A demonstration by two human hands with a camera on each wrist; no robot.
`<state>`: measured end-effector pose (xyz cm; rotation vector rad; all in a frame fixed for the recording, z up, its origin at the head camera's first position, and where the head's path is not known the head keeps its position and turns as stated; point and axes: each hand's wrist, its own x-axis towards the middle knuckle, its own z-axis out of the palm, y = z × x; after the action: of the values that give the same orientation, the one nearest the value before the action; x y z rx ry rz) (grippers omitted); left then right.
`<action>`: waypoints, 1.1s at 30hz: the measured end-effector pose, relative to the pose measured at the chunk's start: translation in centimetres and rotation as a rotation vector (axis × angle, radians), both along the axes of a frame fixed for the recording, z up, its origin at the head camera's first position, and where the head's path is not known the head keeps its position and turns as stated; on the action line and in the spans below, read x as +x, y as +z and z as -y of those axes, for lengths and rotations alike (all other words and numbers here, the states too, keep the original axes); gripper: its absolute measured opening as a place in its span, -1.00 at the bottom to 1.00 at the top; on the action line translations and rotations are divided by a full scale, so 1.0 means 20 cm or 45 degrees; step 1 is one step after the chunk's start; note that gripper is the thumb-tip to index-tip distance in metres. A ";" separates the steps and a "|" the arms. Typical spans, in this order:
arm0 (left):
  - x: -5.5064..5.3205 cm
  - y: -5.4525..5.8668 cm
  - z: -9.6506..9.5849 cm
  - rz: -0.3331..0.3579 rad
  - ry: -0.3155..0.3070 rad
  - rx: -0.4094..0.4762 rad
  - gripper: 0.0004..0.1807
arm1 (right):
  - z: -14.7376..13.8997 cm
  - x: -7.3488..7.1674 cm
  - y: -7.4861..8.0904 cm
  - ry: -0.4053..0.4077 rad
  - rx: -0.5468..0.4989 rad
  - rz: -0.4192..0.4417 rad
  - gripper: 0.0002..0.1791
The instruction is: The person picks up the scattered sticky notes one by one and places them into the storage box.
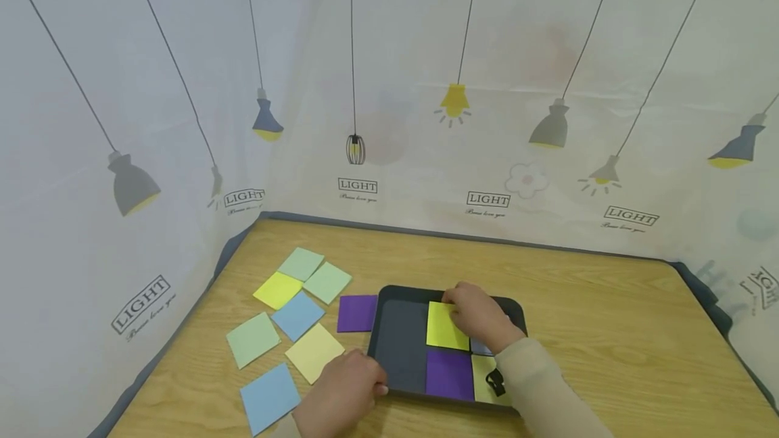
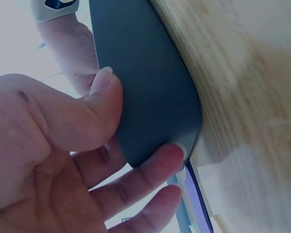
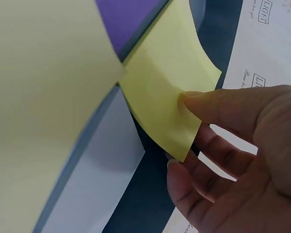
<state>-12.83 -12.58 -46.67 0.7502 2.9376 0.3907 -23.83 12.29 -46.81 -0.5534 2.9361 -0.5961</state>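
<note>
Behind tray (image 1: pixel 398 350), "LIGHT" (image 1: pixel 358 186) — yellow note (image 1: pixel 446 328), pinched

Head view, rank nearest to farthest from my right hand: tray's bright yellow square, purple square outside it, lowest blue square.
1. Bright yellow square, pinched by right hand.
2. Purple square, left of tray.
3. Lowest blue square, farther left.

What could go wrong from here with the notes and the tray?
The right hand pinches the bright yellow note by its edge and bends it, so it may crease. The left hand grips the tray, so a tug could shift the notes inside. The purple note beside the tray could be pushed if the tray slides.
</note>
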 end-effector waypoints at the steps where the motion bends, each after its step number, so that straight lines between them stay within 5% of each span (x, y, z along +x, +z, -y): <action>1: 0.00 0.00 0.00 0.004 0.001 0.000 -0.84 | 0.00 0.00 0.00 -0.006 0.019 -0.014 -0.69; 25: 0.00 0.01 -0.01 0.017 0.011 -0.013 -0.87 | 0.03 0.04 -0.03 -0.025 0.185 -0.187 -0.89; 33: 0.00 0.00 -0.01 0.005 0.003 -0.006 -0.85 | 0.01 0.05 -0.02 -0.089 0.163 -0.116 -0.96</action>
<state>-12.84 -12.45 -46.72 0.7446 2.9347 0.3849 -22.92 12.00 -47.16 -0.4778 3.0627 -0.3956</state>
